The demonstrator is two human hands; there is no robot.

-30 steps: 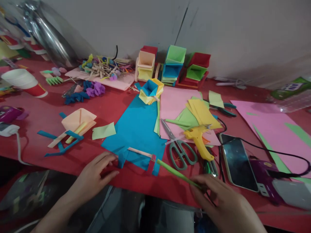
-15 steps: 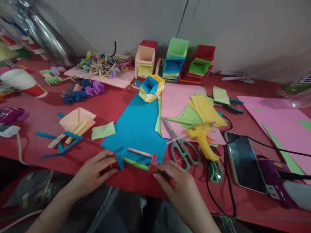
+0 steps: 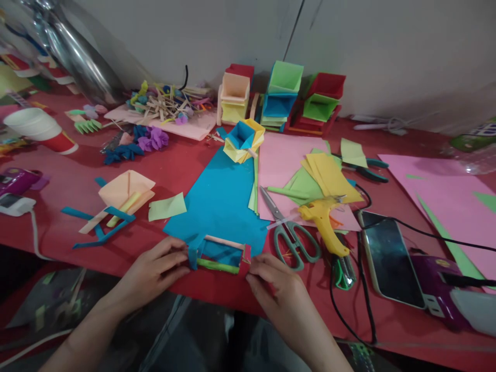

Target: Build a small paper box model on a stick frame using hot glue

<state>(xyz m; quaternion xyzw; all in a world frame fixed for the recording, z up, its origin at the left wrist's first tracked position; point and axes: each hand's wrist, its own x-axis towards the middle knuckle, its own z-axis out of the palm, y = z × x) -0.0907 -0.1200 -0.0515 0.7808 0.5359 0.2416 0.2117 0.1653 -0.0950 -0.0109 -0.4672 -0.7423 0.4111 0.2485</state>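
Between my hands, at the table's front edge, is a small paper frame [image 3: 218,266] with a blue left end, a red right end, and a green and a pale pink paper bar joining them. My left hand [image 3: 160,266] pinches the blue end with its fingertips. At the red end, the fingers of my right hand [image 3: 275,281] are closed on it. Behind the frame lies a blue paper sheet [image 3: 209,201], partly seen through it. Grey-handled scissors [image 3: 289,227] rest to the right, beside a yellow glue gun [image 3: 324,222].
Folded paper boxes [image 3: 279,103] stand along the wall. A peach paper piece with strips [image 3: 126,188] lies at left. To the right are a phone [image 3: 391,258], black cables, a utility knife [image 3: 343,274] and pink sheets [image 3: 437,191]. A paper cup [image 3: 39,126] lies far left.
The paper frame has tilted slightly, so its green bar sits more level. Both hands stay at its ends. The whole view has shifted a little.
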